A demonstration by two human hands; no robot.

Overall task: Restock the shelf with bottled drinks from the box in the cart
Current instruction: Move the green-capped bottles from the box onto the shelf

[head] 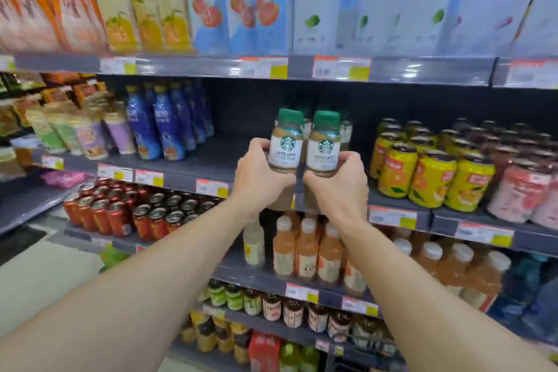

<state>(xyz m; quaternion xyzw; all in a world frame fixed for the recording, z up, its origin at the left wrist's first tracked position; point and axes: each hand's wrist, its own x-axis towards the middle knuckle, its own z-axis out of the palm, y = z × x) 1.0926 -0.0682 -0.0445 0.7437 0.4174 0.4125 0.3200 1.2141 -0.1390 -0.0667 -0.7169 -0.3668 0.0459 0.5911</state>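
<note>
Two green-capped "CAFFE LATTE" bottles (303, 145), one gripped in each hand's fingers (256, 146), upright before the shelf (211, 160).

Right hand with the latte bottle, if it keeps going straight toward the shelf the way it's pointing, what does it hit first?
Probably the green-capped coffee bottles already standing on the shelf, right behind the latte bottle held in the right hand. Depth is hard to judge, so there may be some free space first.
</note>
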